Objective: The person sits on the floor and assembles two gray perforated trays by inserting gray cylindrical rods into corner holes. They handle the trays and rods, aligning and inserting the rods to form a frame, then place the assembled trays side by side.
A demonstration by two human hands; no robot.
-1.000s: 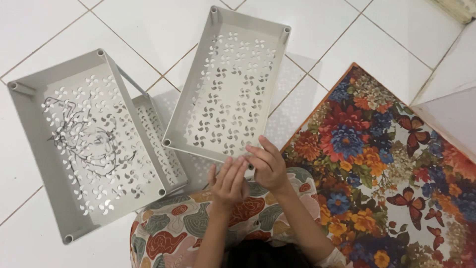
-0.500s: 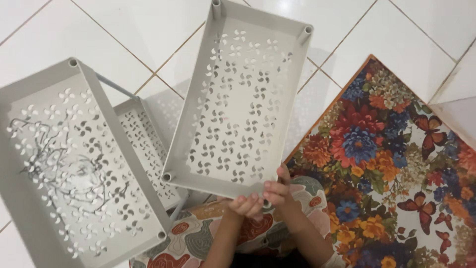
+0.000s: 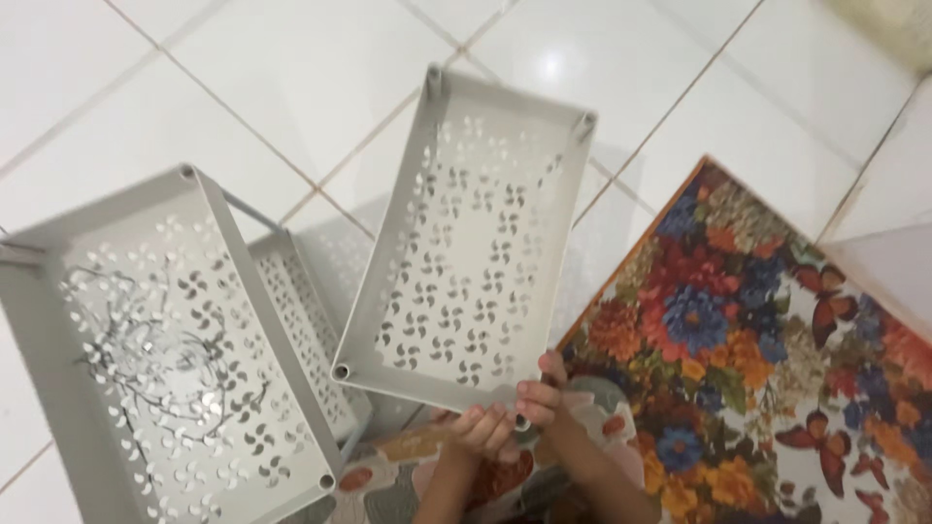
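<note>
White glossy floor tiles (image 3: 291,68) with thin brown grout lines fill most of the view, and a floral mat (image 3: 767,349) with red, blue and orange blooms and butterflies lies at the right. Above the tiles a grey plastic shelf tray (image 3: 466,243), pierced with pinwheel-shaped holes and with a round socket at each corner, is held up tilted, its far end pointing away. Both hands clasp its near short edge: the left hand (image 3: 481,432) curls its fingers over the rim, and the right hand (image 3: 544,393), just beside it, is closed on the corner. At the left stands a grey two-tier rack (image 3: 184,340) of the same kind, scribbled with dark pen marks, well apart from the hands. Patterned fabric (image 3: 388,475) covers the person's lap below
</note>
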